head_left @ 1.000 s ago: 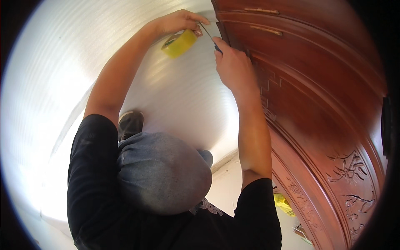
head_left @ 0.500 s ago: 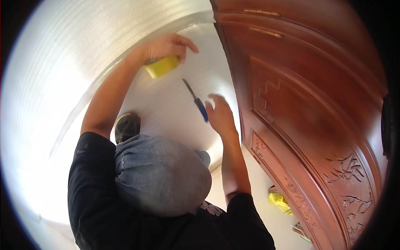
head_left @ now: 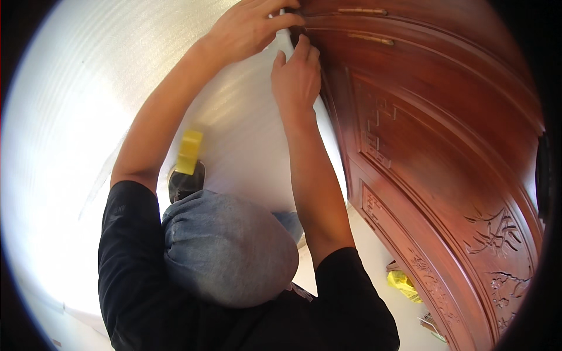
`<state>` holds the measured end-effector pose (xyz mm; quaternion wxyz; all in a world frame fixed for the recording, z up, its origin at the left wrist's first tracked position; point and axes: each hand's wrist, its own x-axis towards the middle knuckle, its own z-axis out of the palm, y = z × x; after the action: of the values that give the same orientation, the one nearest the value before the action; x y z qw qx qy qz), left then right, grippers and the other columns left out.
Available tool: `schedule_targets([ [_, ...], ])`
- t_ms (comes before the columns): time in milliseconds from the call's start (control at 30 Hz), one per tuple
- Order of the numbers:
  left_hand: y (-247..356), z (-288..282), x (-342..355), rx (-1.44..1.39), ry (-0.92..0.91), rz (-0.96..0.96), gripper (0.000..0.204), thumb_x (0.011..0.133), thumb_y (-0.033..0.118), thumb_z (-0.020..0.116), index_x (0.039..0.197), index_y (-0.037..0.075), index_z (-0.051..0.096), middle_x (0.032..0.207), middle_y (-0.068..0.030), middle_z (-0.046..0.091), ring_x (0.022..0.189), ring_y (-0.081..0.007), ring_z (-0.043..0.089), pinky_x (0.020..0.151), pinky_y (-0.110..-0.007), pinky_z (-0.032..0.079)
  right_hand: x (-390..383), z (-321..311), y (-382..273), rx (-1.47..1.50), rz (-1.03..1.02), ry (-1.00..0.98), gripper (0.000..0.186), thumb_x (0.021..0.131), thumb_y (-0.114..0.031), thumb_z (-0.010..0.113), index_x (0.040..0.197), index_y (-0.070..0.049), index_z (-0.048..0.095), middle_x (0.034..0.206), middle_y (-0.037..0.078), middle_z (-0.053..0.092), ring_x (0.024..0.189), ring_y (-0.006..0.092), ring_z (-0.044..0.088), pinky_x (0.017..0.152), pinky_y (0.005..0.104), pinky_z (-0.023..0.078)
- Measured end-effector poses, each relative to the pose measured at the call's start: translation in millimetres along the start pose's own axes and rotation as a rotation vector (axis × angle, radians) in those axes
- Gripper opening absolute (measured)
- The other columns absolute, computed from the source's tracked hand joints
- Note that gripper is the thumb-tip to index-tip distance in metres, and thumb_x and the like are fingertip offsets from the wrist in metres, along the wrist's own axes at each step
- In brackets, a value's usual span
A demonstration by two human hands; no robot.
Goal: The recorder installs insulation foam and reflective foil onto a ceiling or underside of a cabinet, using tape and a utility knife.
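My left hand (head_left: 252, 29) grips the top edge of a white foam sheet (head_left: 234, 128) beside the reddish carved wooden cabinet (head_left: 427, 146). My right hand (head_left: 295, 79) is just below it at the sheet's edge by the wood, fingers bent, thumb apart, with nothing visible held. A yellow tape roll (head_left: 188, 152), slightly blurred, is lower down near my shoe (head_left: 178, 187), out of both hands. The knife is not in sight.
My bent knee (head_left: 228, 251) in grey-blue denim is below my arms. The white sheeting curves across the left side. Brass hinges (head_left: 369, 40) are on the cabinet's upper part. A yellow bag (head_left: 404, 286) lies on the pale floor at lower right.
My left hand let go of the tape roll, which is now lower, and moved up to the sheet edge. My right hand released the knife, dipped, then rose to the edge.
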<state>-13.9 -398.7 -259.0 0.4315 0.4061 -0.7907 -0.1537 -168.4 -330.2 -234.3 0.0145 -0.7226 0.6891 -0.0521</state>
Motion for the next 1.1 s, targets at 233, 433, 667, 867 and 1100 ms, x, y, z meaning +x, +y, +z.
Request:
schedule_targets([
  [233, -21, -10, 15, 0.107, -0.381, 0.088, 0.023, 0.091, 0.017, 0.053, 0.106, 0.010, 0.069, 0.101, -0.0073, 0.067, 0.096, -0.0233, 0.066, 0.088, -0.039, 0.050, 13, 7, 15, -0.062, -0.007, -0.047, 0.026, 0.090, -0.031, 0.064, 0.110, -0.014, 0.066, 0.099, 0.009, 0.067, 0.078, 0.0339, 0.070, 0.064, 0.0443, 0.058],
  [433, -39, -5, 8, -0.064, -0.312, 0.088, 0.022, 0.093, 0.020, 0.054, 0.101, 0.006, 0.069, 0.096, -0.0100, 0.068, 0.090, -0.0293, 0.066, 0.083, -0.040, 0.053, 2, 12, 19, -0.015, -0.011, -0.110, 0.019, 0.094, -0.029, 0.060, 0.104, -0.017, 0.071, 0.101, 0.006, 0.071, 0.082, 0.0316, 0.070, 0.068, 0.0430, 0.057],
  [667, -39, -6, 11, -0.112, -0.341, 0.051, 0.024, 0.097, 0.025, 0.055, 0.101, 0.006, 0.068, 0.099, -0.0116, 0.066, 0.089, -0.0299, 0.065, 0.079, -0.041, 0.054, 10, 11, 28, -0.010, -0.011, 0.017, 0.020, 0.094, -0.028, 0.059, 0.103, -0.015, 0.071, 0.101, 0.006, 0.072, 0.081, 0.0293, 0.070, 0.068, 0.0419, 0.058],
  [867, -28, -8, 23, -0.038, -0.327, 0.139, 0.025, 0.097, 0.027, 0.055, 0.103, 0.006, 0.067, 0.101, -0.0097, 0.065, 0.089, -0.0293, 0.065, 0.076, -0.042, 0.053, 13, 7, 28, -0.030, -0.025, 0.064, 0.019, 0.094, -0.026, 0.059, 0.103, -0.015, 0.071, 0.101, 0.006, 0.072, 0.081, 0.0294, 0.070, 0.068, 0.0420, 0.058],
  [1100, -27, 4, 24, -0.081, -0.282, -0.013, 0.026, 0.097, 0.026, 0.052, 0.102, 0.005, 0.067, 0.089, -0.0133, 0.064, 0.079, -0.0330, 0.066, 0.072, -0.043, 0.053, -3, 18, 31, 0.047, -0.073, 0.093, 0.016, 0.093, -0.024, 0.060, 0.102, -0.017, 0.072, 0.101, 0.006, 0.072, 0.080, 0.0305, 0.070, 0.067, 0.0429, 0.057],
])
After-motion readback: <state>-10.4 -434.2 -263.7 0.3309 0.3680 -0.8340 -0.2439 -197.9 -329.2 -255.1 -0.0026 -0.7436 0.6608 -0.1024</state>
